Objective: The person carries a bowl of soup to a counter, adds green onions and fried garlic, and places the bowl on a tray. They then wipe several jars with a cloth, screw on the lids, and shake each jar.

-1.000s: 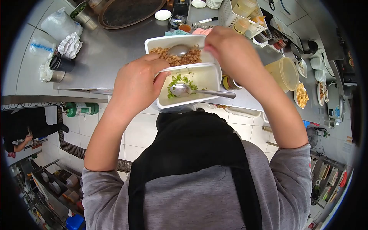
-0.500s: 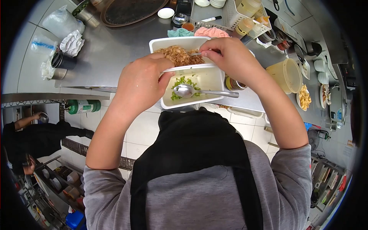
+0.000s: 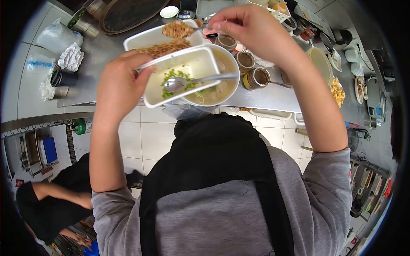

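Head view, with both hands at work over the counter [image 3: 87, 85]. I judge the step in hand to be the carrying of a spoonful: my right hand [image 3: 247, 24] has the loaded spoon [image 3: 198, 29] raised over the far tub [image 3: 136, 42], its bowl heaped with brown crumbled food [image 3: 176, 30]. More of this food lies in that tub. The move from here calls, in my judgement, for a level spoon and a steady wrist, since the loose heap could spill.

Right grip: thumb and fingers pinched together on the spoon's handle, with no gap that I can make out. Left grip: my left hand [image 3: 121, 81] is closed on the left end of the near tub [image 3: 200, 62], thumb over its rim, where the two tubs meet; how far the fingers bear on the far tub I cannot tell.

The near tub holds chopped greens [image 3: 178, 73] and a second spoon [image 3: 200, 79], whose handle reaches past the right wall. This tub covers part of the soup bowl [image 3: 236, 73]; a labelled jar [image 3: 257, 79] stands to the bowl's right, near it.
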Demonstrator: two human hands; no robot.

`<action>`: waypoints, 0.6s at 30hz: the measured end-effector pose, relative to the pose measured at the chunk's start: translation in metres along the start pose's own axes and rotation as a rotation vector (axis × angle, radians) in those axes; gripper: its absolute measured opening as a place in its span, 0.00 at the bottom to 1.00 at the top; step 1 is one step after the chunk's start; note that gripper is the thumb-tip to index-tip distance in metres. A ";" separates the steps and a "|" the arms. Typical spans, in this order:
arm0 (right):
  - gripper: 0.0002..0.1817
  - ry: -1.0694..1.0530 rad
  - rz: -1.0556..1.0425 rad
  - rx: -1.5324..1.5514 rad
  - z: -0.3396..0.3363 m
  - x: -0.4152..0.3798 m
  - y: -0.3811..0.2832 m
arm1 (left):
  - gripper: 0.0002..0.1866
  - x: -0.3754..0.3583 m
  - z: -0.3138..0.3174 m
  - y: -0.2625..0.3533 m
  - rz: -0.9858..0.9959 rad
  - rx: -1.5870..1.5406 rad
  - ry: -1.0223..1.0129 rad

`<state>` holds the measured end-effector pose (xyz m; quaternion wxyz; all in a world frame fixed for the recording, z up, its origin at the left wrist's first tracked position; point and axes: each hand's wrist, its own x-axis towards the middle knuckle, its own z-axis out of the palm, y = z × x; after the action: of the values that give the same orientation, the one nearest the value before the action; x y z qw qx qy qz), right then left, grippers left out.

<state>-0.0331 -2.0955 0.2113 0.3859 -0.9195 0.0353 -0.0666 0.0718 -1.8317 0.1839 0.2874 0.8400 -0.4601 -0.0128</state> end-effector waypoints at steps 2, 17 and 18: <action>0.11 0.009 0.084 -0.019 -0.014 0.000 -0.018 | 0.07 -0.003 -0.007 -0.007 -0.091 -0.004 -0.001; 0.11 0.058 0.216 -0.217 0.004 -0.054 0.033 | 0.11 -0.043 -0.026 -0.062 -0.356 0.100 0.144; 0.11 0.056 0.217 -0.217 0.007 -0.056 0.035 | 0.11 -0.044 -0.024 -0.063 -0.356 0.089 0.156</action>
<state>-0.0877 -2.1087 0.1766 0.2879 -0.9444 0.1520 -0.0460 0.1024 -1.7602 0.1623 0.2779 0.9183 -0.2810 0.0223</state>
